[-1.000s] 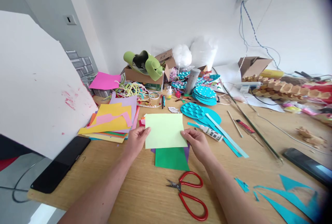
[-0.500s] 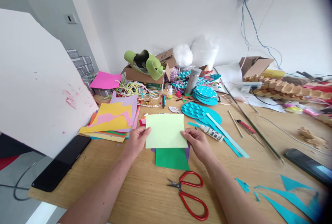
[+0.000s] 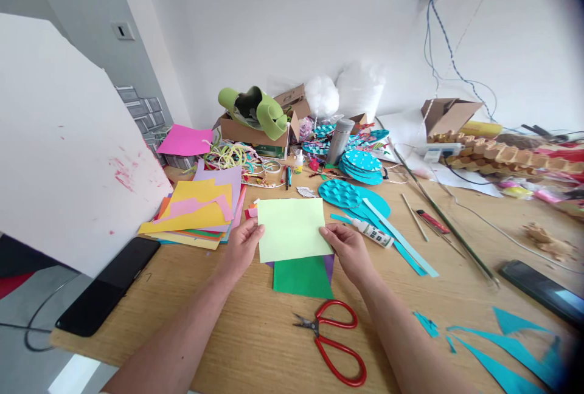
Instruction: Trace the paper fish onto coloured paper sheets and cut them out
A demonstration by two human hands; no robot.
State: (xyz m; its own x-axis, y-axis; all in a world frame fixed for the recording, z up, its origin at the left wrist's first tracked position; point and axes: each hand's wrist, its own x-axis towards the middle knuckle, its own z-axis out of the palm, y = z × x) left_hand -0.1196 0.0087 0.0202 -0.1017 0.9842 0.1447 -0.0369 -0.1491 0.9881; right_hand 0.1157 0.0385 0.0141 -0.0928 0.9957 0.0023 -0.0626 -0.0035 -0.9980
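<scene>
Pale-green sheet (image 3: pixel 293 230) is held between left hand (image 3: pixel 243 243) and right hand (image 3: pixel 349 249), forearms (image 3: pixel 196 306) extended, each pinching one side edge. Nearest: one pair of scissors (image 3: pixel 312 326), tabletop (image 3: pixel 246 345) running leftward to its edge. Next: one green paper (image 3: pixel 303 279), partly hidden by the sheet. Farther right: one labelled bottle (image 3: pixel 375 233).

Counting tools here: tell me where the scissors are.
In the head view, the scissors lie on the table, low and slightly right of centre, just below the dark green paper.
</scene>
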